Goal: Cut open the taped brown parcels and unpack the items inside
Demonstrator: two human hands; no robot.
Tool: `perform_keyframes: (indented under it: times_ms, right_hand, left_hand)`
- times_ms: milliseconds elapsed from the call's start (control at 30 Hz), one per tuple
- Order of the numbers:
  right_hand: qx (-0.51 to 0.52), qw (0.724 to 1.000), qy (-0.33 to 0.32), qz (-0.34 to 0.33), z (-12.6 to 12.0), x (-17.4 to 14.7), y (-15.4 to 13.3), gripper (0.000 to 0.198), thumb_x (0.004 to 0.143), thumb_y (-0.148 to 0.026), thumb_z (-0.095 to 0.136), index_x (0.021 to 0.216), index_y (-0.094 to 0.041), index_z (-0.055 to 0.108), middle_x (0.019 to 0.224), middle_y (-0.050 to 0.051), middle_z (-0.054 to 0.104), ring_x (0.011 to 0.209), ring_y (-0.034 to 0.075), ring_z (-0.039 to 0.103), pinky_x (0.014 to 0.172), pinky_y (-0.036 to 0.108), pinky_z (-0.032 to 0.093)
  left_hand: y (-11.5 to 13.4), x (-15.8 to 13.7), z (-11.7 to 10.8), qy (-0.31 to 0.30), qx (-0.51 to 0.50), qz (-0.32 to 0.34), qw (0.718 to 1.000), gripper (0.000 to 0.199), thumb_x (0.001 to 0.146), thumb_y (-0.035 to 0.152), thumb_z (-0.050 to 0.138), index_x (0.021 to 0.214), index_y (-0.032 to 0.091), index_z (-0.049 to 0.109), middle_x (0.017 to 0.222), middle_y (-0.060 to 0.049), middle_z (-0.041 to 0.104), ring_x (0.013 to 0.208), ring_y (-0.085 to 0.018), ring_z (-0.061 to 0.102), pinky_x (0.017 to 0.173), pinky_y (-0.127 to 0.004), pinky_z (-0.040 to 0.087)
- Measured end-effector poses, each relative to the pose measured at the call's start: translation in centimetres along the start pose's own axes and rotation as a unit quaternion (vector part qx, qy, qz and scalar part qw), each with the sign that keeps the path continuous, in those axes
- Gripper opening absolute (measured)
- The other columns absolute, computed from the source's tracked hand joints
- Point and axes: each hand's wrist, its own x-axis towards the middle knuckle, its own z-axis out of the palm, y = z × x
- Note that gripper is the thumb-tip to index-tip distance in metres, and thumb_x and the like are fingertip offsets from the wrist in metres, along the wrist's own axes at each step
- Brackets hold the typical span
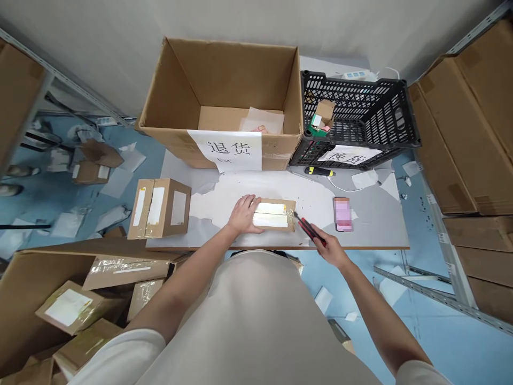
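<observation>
A small flat cardboard parcel (276, 215) with white labels and clear tape lies on the white table (368, 235) in front of me. My left hand (242, 214) rests flat on its left end, pressing it down. My right hand (329, 249) grips a red and black utility knife (308, 228), whose blade tip touches the parcel's right edge.
A large open cardboard box (224, 101) with a paper sign stands at the back, a black plastic crate (356, 120) to its right. A taped box (160, 208) sits at the table's left, a phone (343, 214) at the right, a yellow-black cutter (318, 171) behind. Cartons flank both sides.
</observation>
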Motion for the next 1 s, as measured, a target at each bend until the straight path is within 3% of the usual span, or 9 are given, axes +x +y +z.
perform_keyframes:
  times_ms: [200, 533, 667, 767, 867, 1000]
  right_hand:
    - [-0.032, 0.999, -0.015, -0.012, -0.2, -1.4, 0.4, 0.054, 0.087, -0.040, 0.039, 0.137, -0.022, 0.041, 0.079, 0.005, 0.066, 0.063, 0.019, 0.061, 0.053, 0.031, 0.052]
    - [0.024, 0.999, 0.031, -0.033, 1.8, -3.7, 1.2, 0.054, 0.085, -0.045, 0.044, 0.132, -0.020, 0.049, 0.072, 0.004, 0.065, 0.054, 0.015, 0.056, 0.049, 0.026, 0.049]
    - [0.065, 0.995, 0.079, 0.014, 2.1, -4.9, 1.7, 0.057, 0.085, -0.047, 0.046, 0.134, -0.019, 0.046, 0.061, 0.001, 0.061, 0.044, 0.013, 0.049, 0.044, 0.026, 0.046]
    - [0.153, 0.974, 0.157, 0.058, 2.5, -4.7, 1.6, 0.063, 0.084, -0.049, 0.048, 0.139, -0.020, 0.036, 0.072, 0.002, 0.064, 0.041, 0.009, 0.045, 0.039, 0.024, 0.042]
    - [0.283, 0.934, 0.213, 0.056, 4.5, -2.5, 0.1, 0.059, 0.082, -0.050, 0.051, 0.133, -0.022, 0.039, 0.101, 0.008, 0.063, 0.058, 0.012, 0.058, 0.045, 0.025, 0.048]
    - [0.403, 0.900, 0.164, 0.013, 9.1, 2.6, -3.1, 0.050, 0.078, -0.054, 0.054, 0.119, -0.025, 0.044, 0.123, 0.010, 0.054, 0.099, 0.021, 0.061, 0.065, 0.032, 0.055]
  left_hand:
    - [0.1, 0.1, -0.1, -0.007, 0.003, -0.015, 1.000, 0.107, 0.045, 0.060, 0.073, 0.133, 0.011, 0.037, 0.129, -0.020, 0.041, 0.122, -0.038, 0.036, 0.105, -0.048, 0.029]
    - [0.0, 0.1, -0.1, -0.030, 0.002, -0.033, 0.999, 0.108, 0.045, 0.060, 0.072, 0.135, 0.014, 0.035, 0.131, -0.018, 0.039, 0.123, -0.037, 0.034, 0.104, -0.047, 0.030]
    - [0.1, 0.1, 0.1, -0.023, -0.003, -0.049, 0.999, 0.107, 0.048, 0.062, 0.070, 0.136, 0.015, 0.033, 0.131, -0.018, 0.039, 0.123, -0.037, 0.033, 0.104, -0.048, 0.030]
    - [0.8, 0.3, 0.0, -0.002, 0.016, -0.114, 0.993, 0.107, 0.049, 0.064, 0.071, 0.136, 0.014, 0.032, 0.130, -0.019, 0.039, 0.122, -0.037, 0.034, 0.101, -0.048, 0.032]
    - [1.9, 0.2, -0.1, 0.023, 0.040, -0.220, 0.974, 0.109, 0.052, 0.068, 0.068, 0.136, 0.010, 0.030, 0.128, -0.023, 0.040, 0.118, -0.039, 0.035, 0.093, -0.049, 0.037]
    - [3.4, -1.6, -0.2, 0.018, 0.013, -0.263, 0.965, 0.098, 0.066, 0.067, 0.059, 0.136, 0.007, 0.029, 0.119, -0.023, 0.046, 0.110, -0.037, 0.043, 0.089, -0.049, 0.040]
